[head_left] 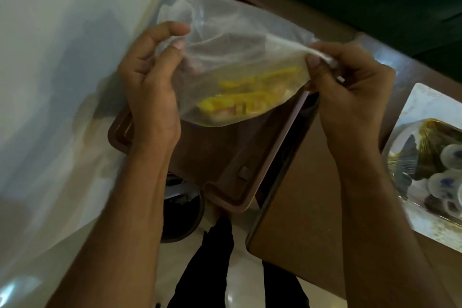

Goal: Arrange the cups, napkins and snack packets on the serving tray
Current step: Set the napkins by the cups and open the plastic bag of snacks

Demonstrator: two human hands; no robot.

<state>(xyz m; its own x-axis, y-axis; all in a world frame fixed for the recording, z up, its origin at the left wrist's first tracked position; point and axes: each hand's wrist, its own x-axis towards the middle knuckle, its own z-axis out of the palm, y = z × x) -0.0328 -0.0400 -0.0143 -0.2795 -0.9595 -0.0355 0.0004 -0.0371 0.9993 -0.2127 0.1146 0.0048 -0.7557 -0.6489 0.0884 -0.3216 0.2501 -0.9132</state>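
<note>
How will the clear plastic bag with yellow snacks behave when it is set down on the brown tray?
The clear plastic bag is probably floppy: its film wrinkles between the left hand and right hand. The yellow snacks pool at its bottom, so it will likely slump flat on the brown tray. It seems light.

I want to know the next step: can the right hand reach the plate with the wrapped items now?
Probably not yet. The right hand is pinching the clear snack bag, shared with the left hand. The plate lies nearby with nothing between.
</note>
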